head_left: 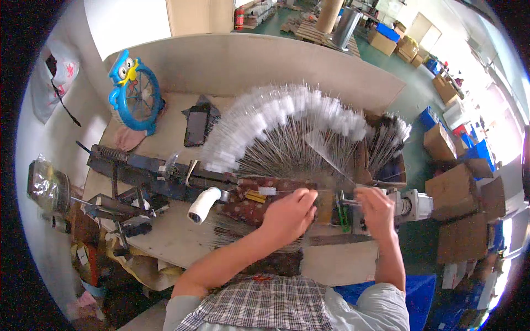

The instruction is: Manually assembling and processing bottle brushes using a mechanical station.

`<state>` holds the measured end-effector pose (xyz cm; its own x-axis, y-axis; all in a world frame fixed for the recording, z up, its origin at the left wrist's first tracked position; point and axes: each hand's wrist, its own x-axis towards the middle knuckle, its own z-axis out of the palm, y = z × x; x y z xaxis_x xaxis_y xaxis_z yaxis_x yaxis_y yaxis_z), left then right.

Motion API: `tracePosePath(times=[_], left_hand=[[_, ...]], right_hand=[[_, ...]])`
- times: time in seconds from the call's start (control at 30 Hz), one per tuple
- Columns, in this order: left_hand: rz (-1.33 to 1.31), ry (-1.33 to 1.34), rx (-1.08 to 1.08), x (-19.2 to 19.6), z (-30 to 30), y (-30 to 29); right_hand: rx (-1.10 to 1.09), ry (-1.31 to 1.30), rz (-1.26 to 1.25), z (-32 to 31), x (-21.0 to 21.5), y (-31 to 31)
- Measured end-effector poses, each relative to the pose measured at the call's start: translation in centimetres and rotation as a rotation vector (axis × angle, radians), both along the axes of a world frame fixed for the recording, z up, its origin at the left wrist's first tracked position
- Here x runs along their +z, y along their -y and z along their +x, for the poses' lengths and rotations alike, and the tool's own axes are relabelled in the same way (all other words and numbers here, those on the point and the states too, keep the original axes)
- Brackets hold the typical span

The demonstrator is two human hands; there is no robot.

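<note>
My left hand (290, 215) is closed in a pinch over the middle of the bench. A thin wire brush with a white bristle tip (268, 191) runs into its fingertips and lies across a reddish-brown cloth pad (251, 212). My right hand (376, 208), slightly blurred, is closed beside a small metal machine (417, 205). From its fingers a thin pale wire (331, 159) slants up and left. Beyond both hands fans a large pile of similar wires with white bristle tips (281, 107). Green clips (344, 218) sit on the machine between my hands.
A white pipe elbow (204, 205) and a dark metal fixture (132, 165) stand left of my left hand. Farther back are a phone (196, 128) and a blue toy-shaped fan (137, 99). Dark-tipped wires (389, 138) fill a box at right. A low board (265, 55) borders the bench.
</note>
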<state>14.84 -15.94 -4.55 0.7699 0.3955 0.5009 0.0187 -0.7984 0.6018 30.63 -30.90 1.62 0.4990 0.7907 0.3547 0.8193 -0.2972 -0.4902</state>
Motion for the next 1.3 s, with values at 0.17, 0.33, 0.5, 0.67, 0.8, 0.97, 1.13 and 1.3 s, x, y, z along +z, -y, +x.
tracePosePath(times=[0.17,0.33,0.5,0.67,0.8,0.97,1.13,1.3], left_hand=[[0.425,-0.358,0.162,-5.4,3.5,-1.5],[0.623,-0.294,0.274,-2.7,4.1,-4.5],[0.511,-0.459,0.486,-3.5,1.8,-9.5],[0.458,-0.276,0.416,-3.9,-1.0,-6.7],[0.129,-0.108,0.295,-3.3,-6.1,-3.5],[-0.35,-0.051,0.375,-2.4,-10.4,-1.8],[-1.359,0.285,0.426,-3.6,-13.9,-3.9],[-1.739,0.643,0.21,0.8,-12.0,-4.2]], right_hand=[[0.12,-0.06,0.018,0.0,-1.2,-2.2],[0.13,0.066,0.021,2.3,-3.5,-3.2],[0.223,-0.153,-0.18,1.6,-0.5,-3.3],[0.446,-0.111,-0.002,0.2,-1.2,-6.8],[0.69,-0.09,0.114,-2.7,-1.3,-10.5],[0.692,0.002,0.121,-5.4,-2.2,-14.0],[0.62,0.06,0.109,-8.4,-3.9,-16.9],[0.555,0.108,0.055,-9.3,-4.4,-17.5]])
